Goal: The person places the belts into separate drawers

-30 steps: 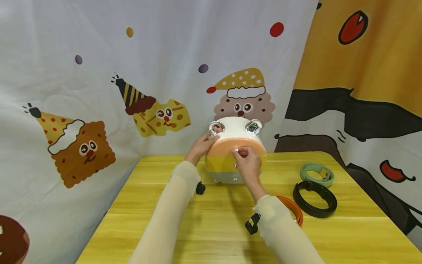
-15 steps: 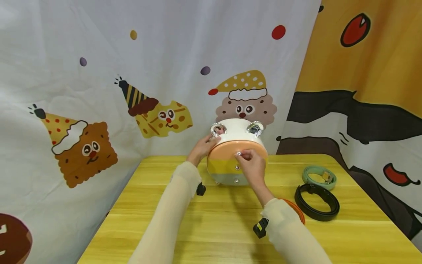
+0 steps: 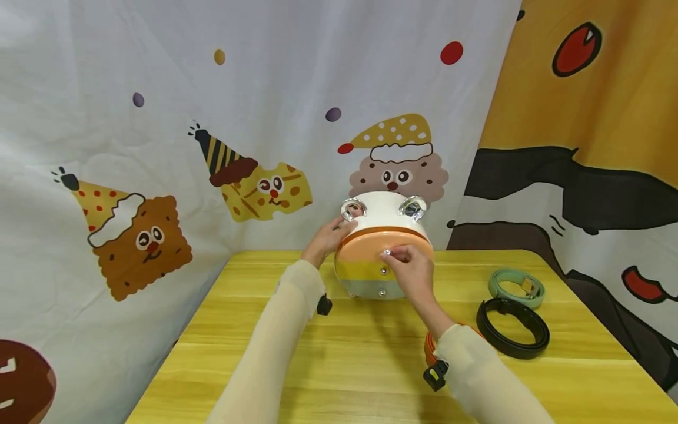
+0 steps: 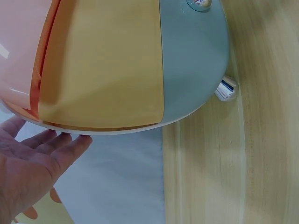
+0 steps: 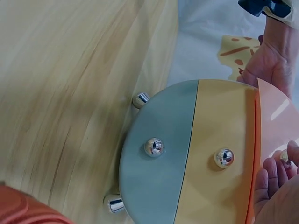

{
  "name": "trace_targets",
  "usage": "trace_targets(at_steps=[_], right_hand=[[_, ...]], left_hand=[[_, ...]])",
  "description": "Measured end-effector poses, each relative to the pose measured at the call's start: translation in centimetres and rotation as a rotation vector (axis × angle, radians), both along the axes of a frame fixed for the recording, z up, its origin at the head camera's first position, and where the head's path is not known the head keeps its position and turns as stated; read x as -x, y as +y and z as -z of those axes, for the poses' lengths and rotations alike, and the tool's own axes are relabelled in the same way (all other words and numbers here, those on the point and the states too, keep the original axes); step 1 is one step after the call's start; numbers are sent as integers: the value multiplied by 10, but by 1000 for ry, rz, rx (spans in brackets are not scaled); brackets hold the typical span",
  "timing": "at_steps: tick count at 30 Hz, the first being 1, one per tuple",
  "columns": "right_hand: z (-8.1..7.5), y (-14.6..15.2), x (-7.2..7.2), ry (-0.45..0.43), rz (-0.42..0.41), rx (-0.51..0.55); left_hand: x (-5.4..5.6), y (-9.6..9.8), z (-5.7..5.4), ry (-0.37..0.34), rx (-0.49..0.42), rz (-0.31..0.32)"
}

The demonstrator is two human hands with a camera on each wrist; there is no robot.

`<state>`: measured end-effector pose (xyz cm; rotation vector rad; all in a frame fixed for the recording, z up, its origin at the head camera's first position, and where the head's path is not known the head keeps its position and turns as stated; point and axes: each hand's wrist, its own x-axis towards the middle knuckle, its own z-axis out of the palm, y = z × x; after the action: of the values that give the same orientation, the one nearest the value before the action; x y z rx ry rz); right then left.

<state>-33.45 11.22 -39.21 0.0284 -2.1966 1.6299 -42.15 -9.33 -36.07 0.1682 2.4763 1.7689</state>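
Note:
A rounded storage box (image 3: 389, 209) with a white top, silver ring ears and silver feet stands at the back of the table. Its front has three drawers: a peach top drawer (image 3: 362, 246), a yellow middle drawer (image 4: 105, 60) and a blue-grey bottom drawer (image 5: 156, 182), each with a silver knob. My right hand (image 3: 415, 272) pinches the top knob (image 5: 284, 157) between thumb and fingers. That drawer stands slightly out, baring an orange edge behind its face. Against the box's left side, my left hand (image 4: 39, 158) rests with its fingers extended.
To the right lie several coiled belts: a green belt (image 3: 495, 288), a black belt (image 3: 521, 351) and an orange belt (image 3: 430, 348) partly hidden under my right forearm. A cartoon-printed curtain (image 3: 286, 70) hangs right behind the wooden table (image 3: 339, 377).
The top drawer has slid a little out of the box toward me, with my right hand drawing back on its knob. My left hand has stayed at the box's side.

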Motion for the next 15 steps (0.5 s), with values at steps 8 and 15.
trace_targets(at_steps=[8,15], right_hand=[[1,4,-9,21,-64,22],[0,6,-16,38,-96,28]], left_hand=[[0,0,1,6,-11,12],[2,1,2,8,-25,12]])
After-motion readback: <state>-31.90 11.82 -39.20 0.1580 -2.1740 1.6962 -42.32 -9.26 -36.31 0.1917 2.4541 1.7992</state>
